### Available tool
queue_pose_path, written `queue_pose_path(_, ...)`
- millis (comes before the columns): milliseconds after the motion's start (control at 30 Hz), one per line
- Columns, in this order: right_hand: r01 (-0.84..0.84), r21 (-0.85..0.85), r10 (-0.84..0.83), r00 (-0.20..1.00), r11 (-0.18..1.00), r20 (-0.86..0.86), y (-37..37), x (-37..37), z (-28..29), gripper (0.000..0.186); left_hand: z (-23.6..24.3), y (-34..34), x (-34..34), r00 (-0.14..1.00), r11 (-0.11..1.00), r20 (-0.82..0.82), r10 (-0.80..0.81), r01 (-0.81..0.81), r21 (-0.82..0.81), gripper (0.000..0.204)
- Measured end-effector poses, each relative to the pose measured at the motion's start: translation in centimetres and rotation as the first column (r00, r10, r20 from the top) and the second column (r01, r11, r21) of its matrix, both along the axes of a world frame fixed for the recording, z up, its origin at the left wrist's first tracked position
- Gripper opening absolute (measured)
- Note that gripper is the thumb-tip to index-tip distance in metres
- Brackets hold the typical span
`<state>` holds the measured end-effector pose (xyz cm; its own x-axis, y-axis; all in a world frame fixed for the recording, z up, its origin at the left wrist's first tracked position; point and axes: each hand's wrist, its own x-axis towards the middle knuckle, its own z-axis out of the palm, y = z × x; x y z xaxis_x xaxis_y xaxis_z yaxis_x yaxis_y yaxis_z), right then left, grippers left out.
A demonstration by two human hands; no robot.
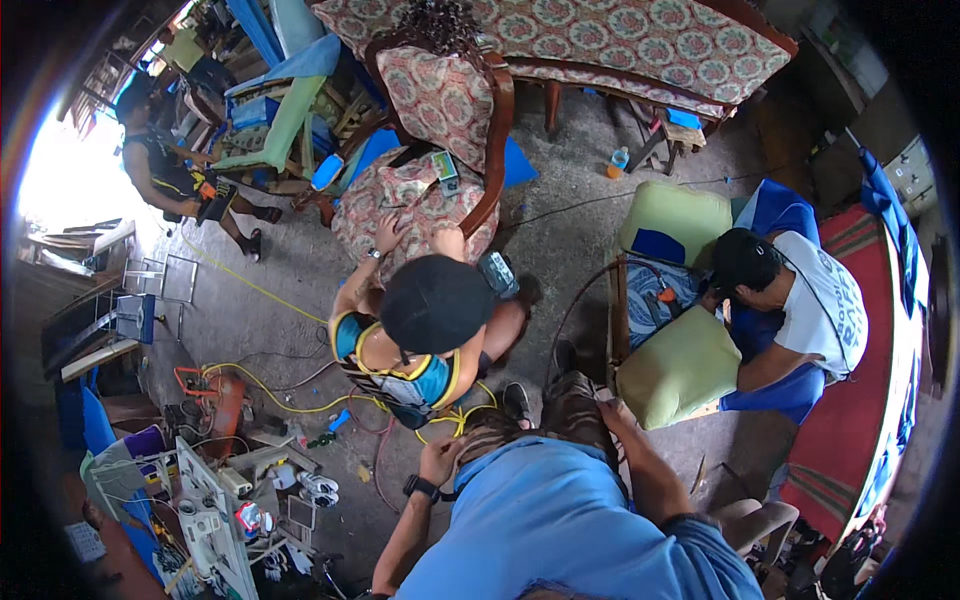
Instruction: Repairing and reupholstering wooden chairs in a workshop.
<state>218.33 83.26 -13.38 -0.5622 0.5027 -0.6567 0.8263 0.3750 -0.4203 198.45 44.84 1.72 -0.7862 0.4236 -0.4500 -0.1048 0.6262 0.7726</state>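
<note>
My left hand [438, 461], with a dark watch at the wrist, is closed at the side of my patterned trousers [575, 405], its fingers against the cloth. My right hand [620, 418] is at the other trouser leg, fingers bent in on the fabric; its fingertips are small and partly hidden. In front of me a person in a black cap [437, 303] crouches at an upholstered floral armchair [440, 95], both hands on its seat. A green and white box [445, 172] lies on that seat.
On the right, a person in a white shirt [815, 300] bends over a chair frame with green cushions [680, 368]. A floral sofa [620, 40] stands behind. Yellow hose [260, 290] crosses the floor by an orange compressor [225, 405]. Another person [165, 165] is at far left.
</note>
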Motion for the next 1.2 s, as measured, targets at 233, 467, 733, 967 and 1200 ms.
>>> queue_pose_path(233, -0.111, -0.024, 0.111, 0.994, 0.994, 0.022, 6.9, -8.6, -6.6, 0.034, 2.5, 2.2, 4.6, 0.904, 0.907, 0.117, 0.411, -0.392, -0.157, 0.014)
queue_pose_path(467, -0.19, -0.158, 0.2, 0.979, 0.969, 0.051, 13.4, -14.0, -2.2, 0.038, 3.7, 7.5, 7.9, 0.835, 0.851, 0.167, 0.524, -0.519, -0.078, 0.014)
queue_pose_path(733, -0.404, -0.171, 0.424, 0.899, 0.899, 0.11, 15.7, -16.1, -1.4, 0.04, 3.0, 10.8, 9.1, 0.719, 0.728, 0.213, 0.662, -0.684, 0.05, 0.014)
queue_pose_path(967, -0.558, -0.191, 0.566, 0.824, 0.808, -0.016, 15.4, -16.6, -1.3, 0.041, 6.1, 16.2, 6.9, 0.665, 0.654, 0.185, 0.723, -0.746, 0.126, 0.016)
queue_pose_path(1200, -0.739, -0.303, 0.509, 0.648, 0.602, -0.567, 8.0, -26.9, 16.0, 0.031, 10.6, 20.5, -1.6, 0.578, 0.458, 0.468, 0.668, -0.816, 0.354, 0.023)
